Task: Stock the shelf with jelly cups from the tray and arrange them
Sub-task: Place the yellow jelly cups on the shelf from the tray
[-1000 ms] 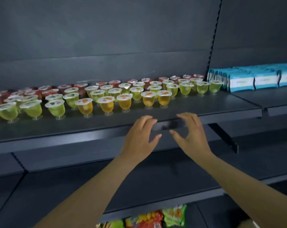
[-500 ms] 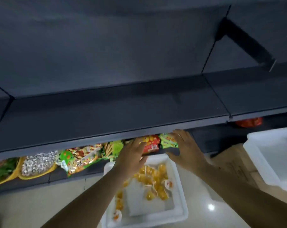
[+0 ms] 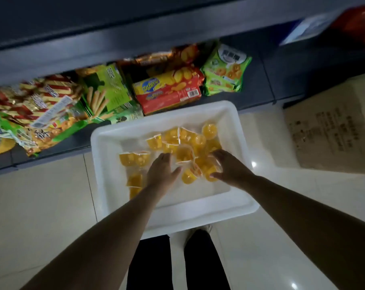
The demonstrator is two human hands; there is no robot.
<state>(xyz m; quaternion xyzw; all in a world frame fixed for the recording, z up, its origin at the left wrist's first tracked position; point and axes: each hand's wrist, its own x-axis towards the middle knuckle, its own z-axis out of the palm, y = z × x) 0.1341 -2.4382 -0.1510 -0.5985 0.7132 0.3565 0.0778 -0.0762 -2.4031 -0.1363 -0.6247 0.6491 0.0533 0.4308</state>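
Hovering hands, left (image 3: pixel 162 174) and right (image 3: pixel 229 170), fingers spread, over jelly cups (image 3: pixel 190 143) in tray (image 3: pixel 106 147).

one head-worn view, steeply downward, close over the white tray (image 3: pixel 106 143)

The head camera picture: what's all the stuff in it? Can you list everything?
tray: one, white, on the floor below the shelf
jelly cups: many, too jumbled to count, orange-yellow, loose in the tray
snack packs: several, red, green and striped, on the bottom shelf behind the tray
cardboard box: one, brown, on the floor at right
floor: pale glossy tiles
legs: two, in dark trousers, bottom middle
left hand: fingers spread, over the cups
right hand: fingers loosely curved over the cups; grip unclear
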